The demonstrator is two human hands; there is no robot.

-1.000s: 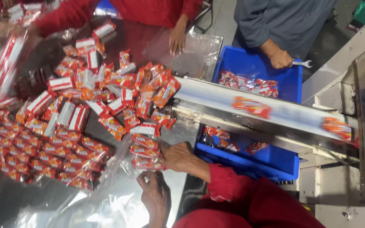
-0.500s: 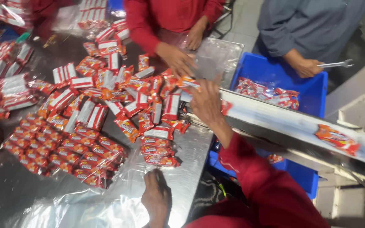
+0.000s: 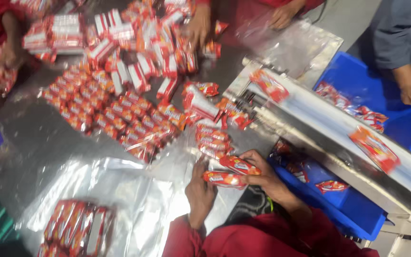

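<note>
a head-worn camera is looking down on a shiny metal desk (image 3: pixel 39 143) crowded with small red snack packets. the person, wearing red sleeves, is working at the near edge. the right hand (image 3: pixel 262 173) is curling its fingers around two red packets: one packet (image 3: pixel 239 165) is lying under the fingertips and a second packet (image 3: pixel 224 179) is sitting just below it, gripped between thumb and fingers. the left hand (image 3: pixel 200 190) is resting on the desk just beside those packets, fingers held together and pointing away from the body, touching the end of the lower packet; whether it is gripping anything cannot be told. just beyond both hands a short stack of packets (image 3: pixel 212 141) is lying on the desk. farther out, a neat row of packets (image 3: pixel 115 114) is running diagonally, and a loose heap (image 3: pixel 139 52) is spreading toward other people's hands at the far edge. a clear plastic bag (image 3: pixel 115 190) is lying flat near the left hand, with a filled bag of packets (image 3: pixel 77 228) at the bottom. to the right a sloping conveyor (image 3: pixel 329 128) is carrying a packet (image 3: pixel 374 149) above a blue crate (image 3: pixel 357 214). another person in grey is standing at the far right.
</note>
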